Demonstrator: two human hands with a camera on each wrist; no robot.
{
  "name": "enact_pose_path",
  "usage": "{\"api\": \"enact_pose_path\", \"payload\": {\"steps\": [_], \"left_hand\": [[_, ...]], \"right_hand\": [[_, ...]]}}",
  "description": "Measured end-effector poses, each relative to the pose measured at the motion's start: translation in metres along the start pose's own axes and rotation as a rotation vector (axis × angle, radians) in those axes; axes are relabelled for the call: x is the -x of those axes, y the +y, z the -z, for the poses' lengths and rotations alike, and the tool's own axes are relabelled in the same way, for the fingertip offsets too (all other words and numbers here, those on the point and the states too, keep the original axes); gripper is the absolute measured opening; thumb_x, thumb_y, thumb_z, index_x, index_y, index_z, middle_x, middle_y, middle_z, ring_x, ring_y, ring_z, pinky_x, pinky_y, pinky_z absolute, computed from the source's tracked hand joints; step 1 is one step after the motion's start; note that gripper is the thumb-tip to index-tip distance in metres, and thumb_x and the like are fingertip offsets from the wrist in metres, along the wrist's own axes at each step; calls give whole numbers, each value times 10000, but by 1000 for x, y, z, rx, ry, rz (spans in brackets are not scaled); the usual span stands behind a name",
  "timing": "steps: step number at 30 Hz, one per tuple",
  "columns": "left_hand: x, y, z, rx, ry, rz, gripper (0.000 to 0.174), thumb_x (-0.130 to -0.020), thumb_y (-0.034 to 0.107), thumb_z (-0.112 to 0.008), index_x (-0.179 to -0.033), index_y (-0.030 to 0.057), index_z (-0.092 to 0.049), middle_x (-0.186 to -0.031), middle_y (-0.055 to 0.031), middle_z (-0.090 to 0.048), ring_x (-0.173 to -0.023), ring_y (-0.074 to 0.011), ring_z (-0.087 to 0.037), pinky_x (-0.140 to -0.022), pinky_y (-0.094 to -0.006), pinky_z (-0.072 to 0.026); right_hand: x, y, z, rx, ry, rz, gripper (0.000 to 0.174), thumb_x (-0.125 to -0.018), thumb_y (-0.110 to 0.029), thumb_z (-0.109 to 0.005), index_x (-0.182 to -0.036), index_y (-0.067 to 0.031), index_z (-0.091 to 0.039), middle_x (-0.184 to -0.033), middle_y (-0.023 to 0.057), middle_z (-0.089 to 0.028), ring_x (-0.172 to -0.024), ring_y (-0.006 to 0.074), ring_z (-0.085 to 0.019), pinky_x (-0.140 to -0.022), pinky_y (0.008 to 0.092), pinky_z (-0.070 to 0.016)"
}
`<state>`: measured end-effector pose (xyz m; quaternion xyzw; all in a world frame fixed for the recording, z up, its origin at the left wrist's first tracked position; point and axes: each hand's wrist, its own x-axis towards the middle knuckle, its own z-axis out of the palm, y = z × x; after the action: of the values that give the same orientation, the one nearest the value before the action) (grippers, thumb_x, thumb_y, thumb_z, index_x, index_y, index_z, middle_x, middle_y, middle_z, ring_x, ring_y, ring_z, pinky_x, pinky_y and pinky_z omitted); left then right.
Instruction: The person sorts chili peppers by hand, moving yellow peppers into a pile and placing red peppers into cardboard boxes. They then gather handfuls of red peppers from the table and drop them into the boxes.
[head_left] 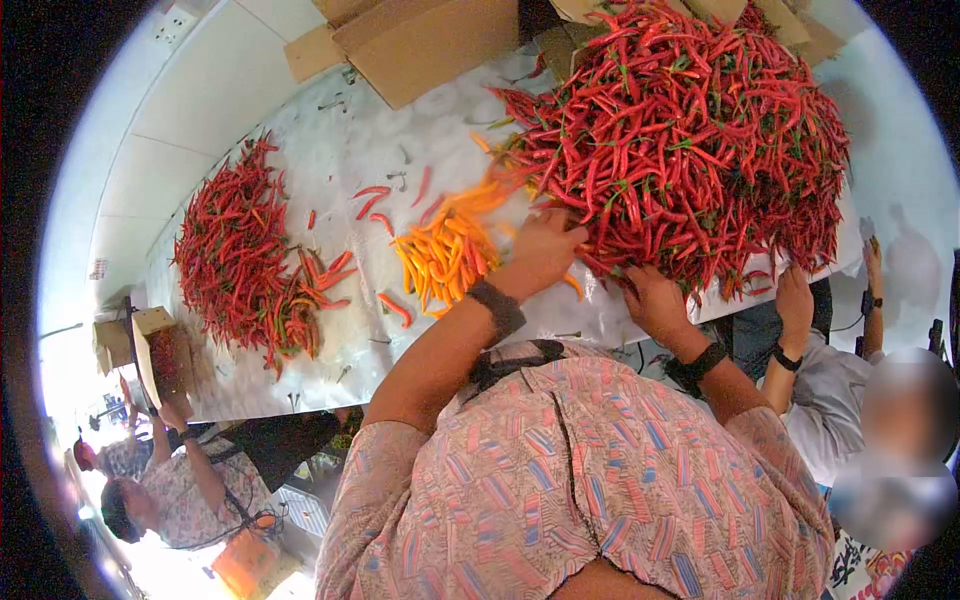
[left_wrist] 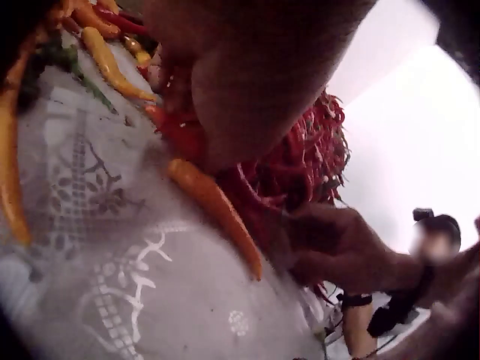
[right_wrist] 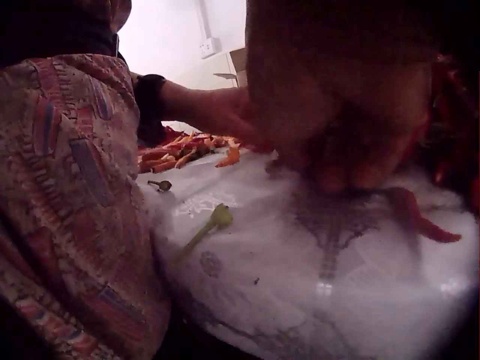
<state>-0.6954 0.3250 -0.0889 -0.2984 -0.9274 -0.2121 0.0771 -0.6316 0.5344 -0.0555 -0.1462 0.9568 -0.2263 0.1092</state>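
Observation:
A large heap of red chili peppers [head_left: 690, 140] covers the right part of the table. My left hand [head_left: 545, 245] is at the heap's left edge, its fingers bent around red chili peppers [left_wrist: 180, 135] in the left wrist view. Close by lie an orange chili pepper [left_wrist: 217, 214] and a pile of yellow-orange chili peppers [head_left: 445, 250]. My right hand [head_left: 655, 300] reaches into the heap's near edge with fingers bent downward. Beside its fingertips a red chili pepper [right_wrist: 424, 221] lies on the cloth; I cannot tell whether these fingers hold one.
On the left is a smaller heap of red chili peppers [head_left: 235, 255]. Loose peppers and green stems [right_wrist: 206, 229] lie on the pale patterned cloth [head_left: 345, 380]. Cardboard boxes [head_left: 425, 45] stand at the back. Another person's hand [head_left: 795, 305] is at the heap's right side.

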Motion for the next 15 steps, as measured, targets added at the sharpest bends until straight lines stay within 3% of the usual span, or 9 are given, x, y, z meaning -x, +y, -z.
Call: {"api": "enact_pose_path", "payload": {"steps": [2, 5, 7, 11, 15], "left_hand": [[12, -13, 9, 24, -58, -18, 220, -682, 141, -542, -896, 121, -592, -848, -107, -524, -817, -275, -551, -685, -406, -420], [34, -31, 38, 37, -144, 73, 226, -679, 141, -541, -895, 112, -604, -832, -106, -545, -816, -270, -560, -679, -412, -424], [46, -40, 58, -144, -190, 123, 250, -662, 142, -555, -905, 117, -612, -811, -102, -552, -807, -274, -564, -679, -407, -429], [52, -57, 77, -224, -143, 154, 279, -642, 133, -568, -916, 112, -614, -814, -100, -549, -793, -290, -561, -686, -394, -431], [25, -79, 75, -230, -87, 224, 329, -641, 114, -570, -967, 68, -577, -958, -126, -530, -888, -300, -531, -737, -405, -431]], "right_hand": [[0, 6, -5, 33, 28, -8, 254, -800, -262, -533, -995, -106, -580, -829, 180, -591, -742, 356, -583, -639, 466, -473], [-10, -2, 1, 30, 46, 18, 257, -803, -294, -538, -967, -104, -590, -782, 181, -604, -705, 356, -590, -619, 466, -475], [-20, -7, 4, 11, 45, 30, 258, -801, -305, -542, -955, -104, -593, -747, 180, -606, -672, 360, -590, -603, 468, -473], [-46, -14, 1, -83, 88, 84, 263, -791, -310, -558, -955, -106, -586, -669, 179, -599, -593, 373, -581, -553, 471, -463], [-66, -23, 4, -114, 117, 155, 260, -789, -310, -564, -935, -96, -568, -659, 186, -592, -585, 375, -576, -528, 468, -460]]}}
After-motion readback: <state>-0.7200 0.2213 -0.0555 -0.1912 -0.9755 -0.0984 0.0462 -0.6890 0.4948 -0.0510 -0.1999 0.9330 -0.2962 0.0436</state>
